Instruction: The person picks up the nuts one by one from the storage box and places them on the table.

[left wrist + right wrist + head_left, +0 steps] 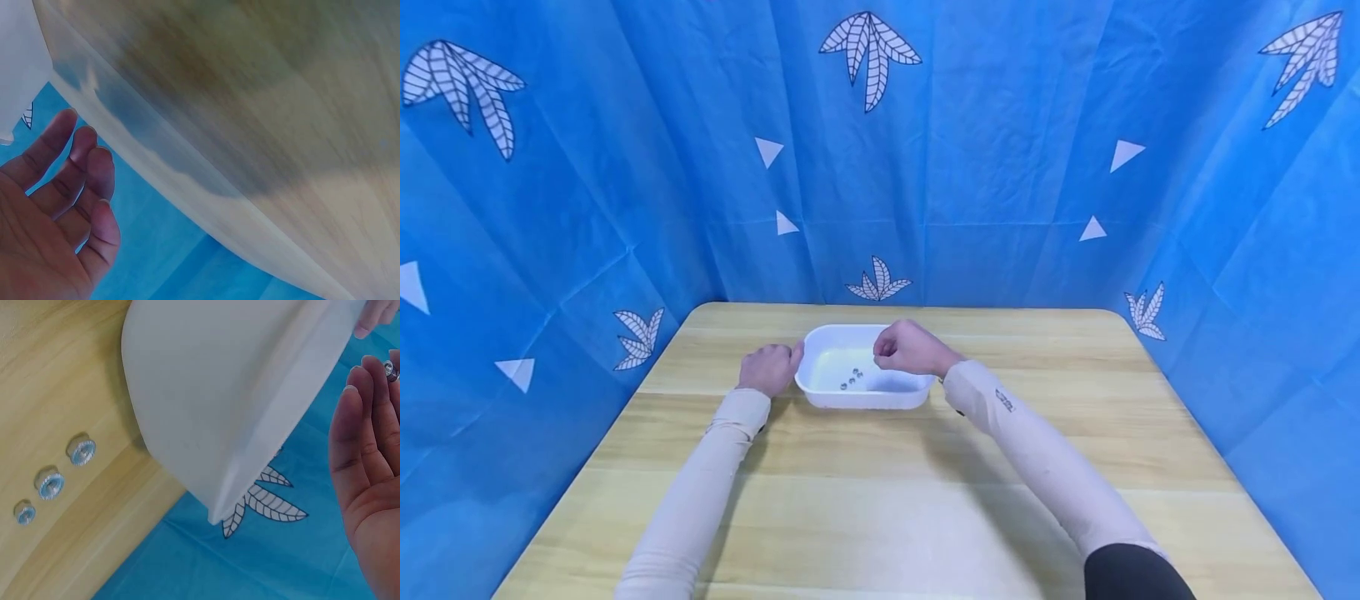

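A white plastic tray (861, 400) stands on the table, several small metal nuts (852, 381) lying on its floor. My left hand (769, 368) holds the tray's left end, its thumb along the rim. In the left wrist view the fingers (53, 165) of that hand are loosely bent beside the white wall (22, 56); the thumb is out of that view. Over the tray's right half, my right hand (912, 348) pinches a small shiny nut (391, 370) at its fingertips, partly cut off by the frame edge.
Three flanged nuts (50, 484) lie in a row on the wooden table (850, 508), outside the tray near its right end. A blue curtain (985, 167) with white leaf prints surrounds the table's back and sides.
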`<state>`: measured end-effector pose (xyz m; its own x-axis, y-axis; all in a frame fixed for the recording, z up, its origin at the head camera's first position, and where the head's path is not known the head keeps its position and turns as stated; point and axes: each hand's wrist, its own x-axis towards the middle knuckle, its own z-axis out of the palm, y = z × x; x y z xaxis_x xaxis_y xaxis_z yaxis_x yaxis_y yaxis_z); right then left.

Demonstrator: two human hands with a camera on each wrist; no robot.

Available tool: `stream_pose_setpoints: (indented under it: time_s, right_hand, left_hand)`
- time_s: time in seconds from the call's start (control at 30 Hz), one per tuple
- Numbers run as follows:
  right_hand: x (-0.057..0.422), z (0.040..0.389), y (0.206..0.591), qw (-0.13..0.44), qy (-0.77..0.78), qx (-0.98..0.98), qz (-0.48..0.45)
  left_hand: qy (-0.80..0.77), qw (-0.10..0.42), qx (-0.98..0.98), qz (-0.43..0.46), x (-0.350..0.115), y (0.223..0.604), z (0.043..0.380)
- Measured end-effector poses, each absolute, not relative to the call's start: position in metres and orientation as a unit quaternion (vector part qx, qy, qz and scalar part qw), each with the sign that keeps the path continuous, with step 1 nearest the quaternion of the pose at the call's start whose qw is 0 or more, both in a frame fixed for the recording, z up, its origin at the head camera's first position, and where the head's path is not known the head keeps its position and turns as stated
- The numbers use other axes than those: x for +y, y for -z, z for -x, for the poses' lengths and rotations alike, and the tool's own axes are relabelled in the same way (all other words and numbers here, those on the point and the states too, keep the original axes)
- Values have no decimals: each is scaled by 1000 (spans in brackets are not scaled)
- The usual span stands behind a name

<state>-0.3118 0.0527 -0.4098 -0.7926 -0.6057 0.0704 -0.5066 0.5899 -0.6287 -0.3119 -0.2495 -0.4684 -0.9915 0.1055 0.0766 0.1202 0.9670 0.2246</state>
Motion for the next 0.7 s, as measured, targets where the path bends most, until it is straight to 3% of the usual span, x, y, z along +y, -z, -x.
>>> stream_pose_setpoints:
  time_s: [0.7]
  right_hand:
    - [109, 307, 412, 62, 371, 894, 242]
  left_hand:
    - [117, 34, -991, 56, -253, 475, 317]
